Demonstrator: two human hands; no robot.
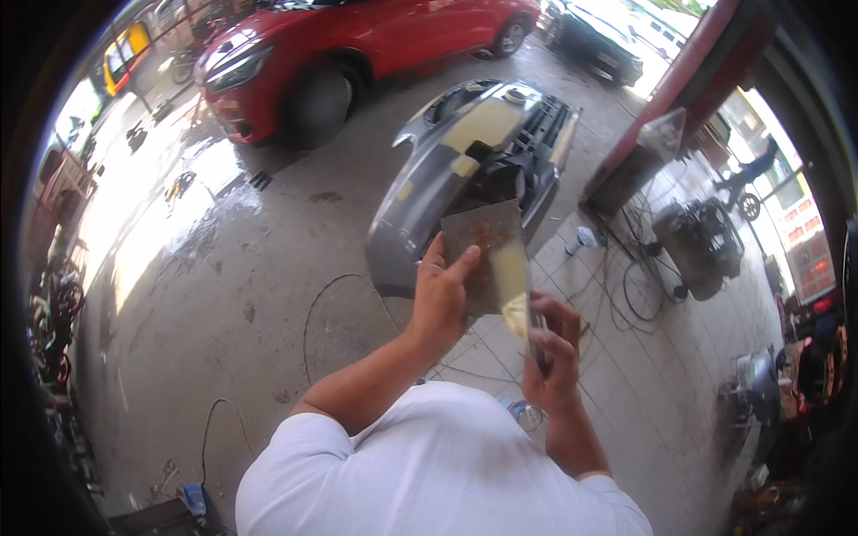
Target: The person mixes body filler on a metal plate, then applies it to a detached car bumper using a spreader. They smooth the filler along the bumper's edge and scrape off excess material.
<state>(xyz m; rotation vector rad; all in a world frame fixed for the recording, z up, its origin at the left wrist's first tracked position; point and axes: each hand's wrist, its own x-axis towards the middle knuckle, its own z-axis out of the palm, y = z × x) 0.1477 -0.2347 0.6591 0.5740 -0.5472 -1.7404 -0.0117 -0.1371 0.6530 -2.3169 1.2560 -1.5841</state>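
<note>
At the centre of the view, just beyond the white-shirted torso, a flat grey plate (471, 246) is held between two bare hands. The left hand (438, 299) is clamped on its left edge, thumb across the upper face; the fingers beneath are mostly hidden. From this hand the plate lies toward 2 o'clock, its long axis running roughly from 11 to 5. Cream-yellow paste (510, 272) forms a strip along the plate's right side, thickest at the lower end — the end closest to the right hand (556, 357). That hand is closed, fingers curled, on a thin dark tool (537, 325) set at the plate's lower right edge; whether blade and paste touch cannot be told. The paste therefore lies toward 10 to 11 o'clock from the right hand, the nearer of the two. Farther off, toward 12 o'clock, a grey bumper (416, 198) with yellowish patches extends from 7 to 1; the left hand is nearer to it. A red car (407, 40) stands beyond, toward 11.
</note>
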